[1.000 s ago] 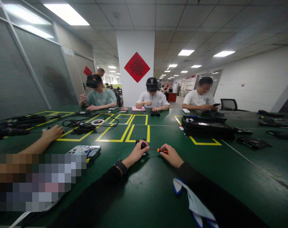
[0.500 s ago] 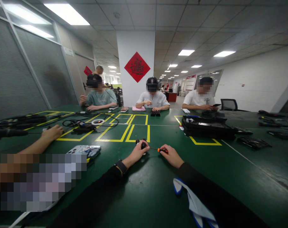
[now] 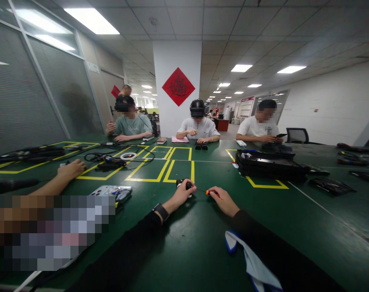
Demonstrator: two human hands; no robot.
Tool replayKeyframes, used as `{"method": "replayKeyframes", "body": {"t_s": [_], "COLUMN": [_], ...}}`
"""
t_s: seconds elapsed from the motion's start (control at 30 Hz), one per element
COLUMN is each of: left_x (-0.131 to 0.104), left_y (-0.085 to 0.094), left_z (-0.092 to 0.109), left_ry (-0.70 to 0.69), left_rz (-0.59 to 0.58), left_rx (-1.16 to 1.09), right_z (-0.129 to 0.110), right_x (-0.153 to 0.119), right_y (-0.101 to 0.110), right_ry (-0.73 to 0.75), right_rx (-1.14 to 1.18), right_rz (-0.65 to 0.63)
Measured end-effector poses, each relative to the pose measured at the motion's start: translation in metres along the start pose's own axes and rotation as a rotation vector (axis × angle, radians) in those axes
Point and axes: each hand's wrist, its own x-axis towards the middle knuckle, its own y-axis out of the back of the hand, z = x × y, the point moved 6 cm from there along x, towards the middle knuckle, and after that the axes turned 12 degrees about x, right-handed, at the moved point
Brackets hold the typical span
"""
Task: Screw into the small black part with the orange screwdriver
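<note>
My left hand is closed around a small black part just above the green table. Its exact kind is hard to make out, since my fingers cover much of it. Between thumb and fingers, my right hand grips a screwdriver with an orange and black handle. The thin shaft points left to the black part. Whether its tip touches that part is too small to tell. Near my right forearm lies a white cloth strip with blue edges.
A long black housing lies to the right on the green table. Cables and a white ring are at the left. A neighbour's arm reaches in from the left. Several people sit across the table.
The whole view has shifted slightly, so things appear a little farther right. My hands keep their hold on the black part and the screwdriver. The neighbour's hand stays on the table.
</note>
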Motion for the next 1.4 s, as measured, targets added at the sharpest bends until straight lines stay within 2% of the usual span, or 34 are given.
{"method": "replayKeyframes", "body": {"t_s": [0.13, 0.3, 0.67, 1.0, 1.23, 1.4], "left_x": [-0.0027, -0.0038, -0.0034, -0.0067, -0.0077, -0.0064], "left_y": [0.0037, 0.0063, 0.0052, 0.0051, 0.0062, 0.0064], "left_z": [0.0036, 0.0039, 0.0027, 0.0041, 0.0061, 0.0047], "left_ry": [-0.062, -0.061, -0.07, -0.045, -0.026, -0.046], "left_rz": [-0.003, -0.001, -0.045, -0.012, -0.005, 0.008], "left_rx": [0.044, 0.074, 0.061, 0.049, 0.063, 0.083], "right_z": [0.0006, 0.0013, 0.0026, 0.0004, 0.0021, -0.0001], "right_x": [0.0004, 0.0015, 0.0015, -0.0005, 0.0017, 0.0004], "right_y": [-0.0003, -0.0022, -0.002, -0.0028, -0.0014, 0.0002], "right_ry": [0.017, 0.045, 0.035, -0.003, 0.013, 0.03], "right_rx": [0.055, 0.093, -0.079, -0.026, -0.083, -0.058], "right_rz": [-0.001, 0.022, -0.014, 0.002, -0.014, 0.02]}}
